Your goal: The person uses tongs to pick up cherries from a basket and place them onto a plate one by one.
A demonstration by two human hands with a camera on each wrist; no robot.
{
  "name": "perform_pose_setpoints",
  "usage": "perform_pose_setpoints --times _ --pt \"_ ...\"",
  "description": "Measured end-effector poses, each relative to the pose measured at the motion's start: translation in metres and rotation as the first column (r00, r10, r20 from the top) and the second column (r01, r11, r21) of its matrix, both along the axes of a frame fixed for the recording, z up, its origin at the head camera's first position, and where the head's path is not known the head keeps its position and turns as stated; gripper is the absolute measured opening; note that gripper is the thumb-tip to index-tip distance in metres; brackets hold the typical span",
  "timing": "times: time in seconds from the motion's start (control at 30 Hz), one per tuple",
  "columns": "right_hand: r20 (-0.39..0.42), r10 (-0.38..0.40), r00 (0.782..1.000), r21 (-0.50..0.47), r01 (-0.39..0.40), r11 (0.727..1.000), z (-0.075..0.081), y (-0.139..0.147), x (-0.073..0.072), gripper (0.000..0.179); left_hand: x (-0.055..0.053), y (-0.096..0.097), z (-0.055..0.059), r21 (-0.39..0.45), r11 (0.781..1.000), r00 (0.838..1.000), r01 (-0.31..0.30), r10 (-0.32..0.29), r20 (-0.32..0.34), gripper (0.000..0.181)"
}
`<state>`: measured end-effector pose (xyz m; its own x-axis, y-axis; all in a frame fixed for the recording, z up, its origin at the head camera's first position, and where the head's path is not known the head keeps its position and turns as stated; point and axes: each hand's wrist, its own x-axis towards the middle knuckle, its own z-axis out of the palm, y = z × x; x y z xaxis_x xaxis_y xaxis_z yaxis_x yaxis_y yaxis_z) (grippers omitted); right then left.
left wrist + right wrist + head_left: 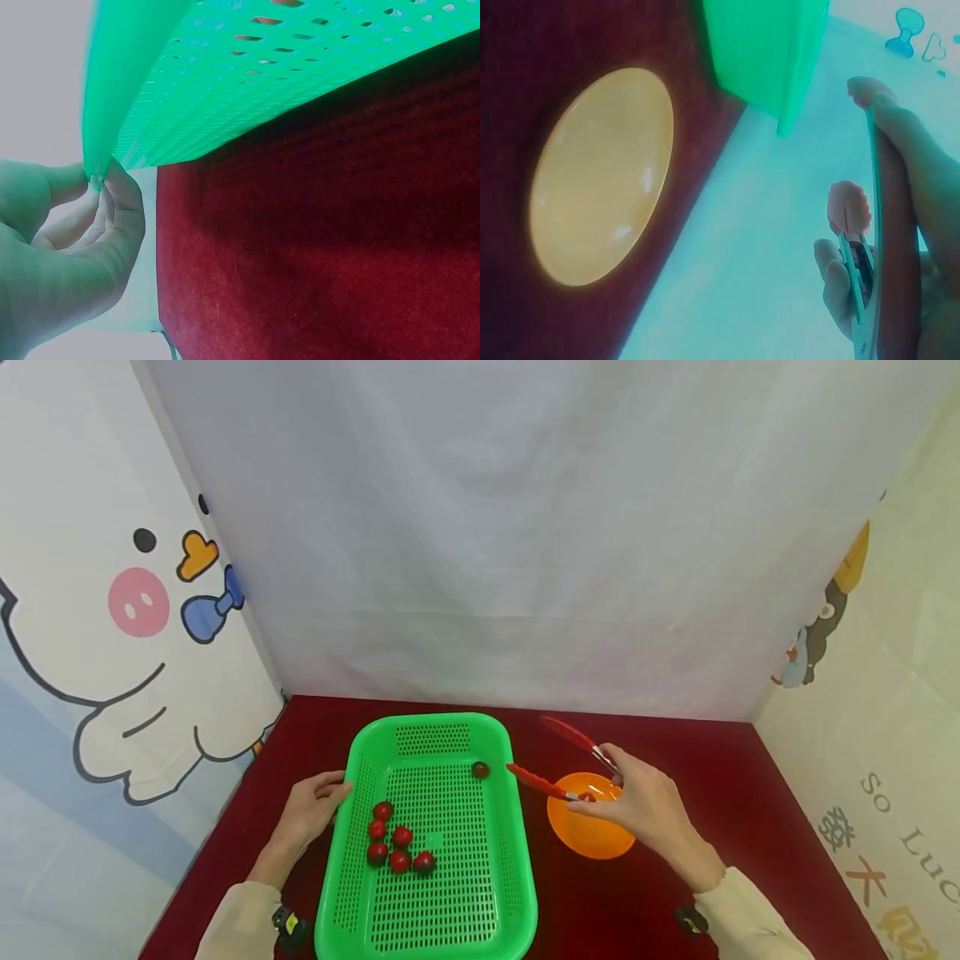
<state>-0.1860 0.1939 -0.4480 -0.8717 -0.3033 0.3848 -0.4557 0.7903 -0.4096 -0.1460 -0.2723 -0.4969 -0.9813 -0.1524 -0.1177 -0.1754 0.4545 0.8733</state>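
Note:
My left hand (pixel 313 806) pinches the left rim of a green perforated basket (pixel 528 881); thumb and fingers meet on that rim (pixel 101 142) in the left wrist view. Inside the basket, several small round dark-red fruits (pixel 401 861) lie grouped at the left. Another single fruit (pixel 480 769) sits near the far right corner. My right hand (pixel 651 793) holds a pair of tongs (pixel 536 779) with red tips, its two arms spread wide and nothing between the tips. One tip overlaps the basket's right rim in the head view. Below the right hand lies an orange plate (pixel 592 839).
A dark red cloth (pixel 600 910) covers the table. White curtain (pixel 525 568) closes off the back, and printed cartoon sheets (pixel 135 602) hang at both sides. In the right wrist view the plate (pixel 604 176) shows a bare, shiny surface.

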Motion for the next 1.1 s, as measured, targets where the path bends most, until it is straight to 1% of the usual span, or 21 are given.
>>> perform_pose_setpoints --times 0.1,0.3,0.57,0.7,0.8,0.97,1.1 --pt "-0.01 0.035 0.999 0.004 -0.035 0.999 0.001 -0.006 0.0 0.078 0.0 0.001 0.0 -0.001 1.0 1.0 0.004 -0.004 -0.006 0.048" --pt "-0.001 0.081 0.997 0.034 -0.081 0.996 0.002 -0.017 0.002 0.08 0.0 0.001 0.0 0.008 1.0 1.0 0.001 -0.001 0.0 0.047" --pt "0.044 0.124 0.991 0.091 -0.128 0.988 0.005 -0.034 0.006 0.079 -0.001 0.0 -0.001 0.007 1.0 1.0 0.009 -0.009 -0.007 0.049" --pt "0.076 0.154 0.985 0.111 -0.162 0.981 0.006 -0.042 0.007 0.075 -0.002 0.0 -0.001 -0.001 1.0 1.0 0.008 -0.008 -0.005 0.049" --pt "0.091 0.176 0.98 0.122 -0.186 0.975 0.005 -0.047 0.008 0.075 -0.002 0.001 0.0 -0.004 1.0 1.0 0.01 -0.01 -0.006 0.049" --pt "0.08 0.234 0.969 0.15 -0.244 0.958 0.003 -0.055 0.009 0.076 -0.001 0.001 0.002 -0.012 1.0 1.0 0.01 -0.01 -0.001 0.049" --pt "0.088 0.287 0.954 0.143 -0.298 0.944 0.003 -0.06 0.009 0.077 -0.001 0.001 0.001 -0.02 1.0 1.0 0.008 -0.008 0.002 0.049"
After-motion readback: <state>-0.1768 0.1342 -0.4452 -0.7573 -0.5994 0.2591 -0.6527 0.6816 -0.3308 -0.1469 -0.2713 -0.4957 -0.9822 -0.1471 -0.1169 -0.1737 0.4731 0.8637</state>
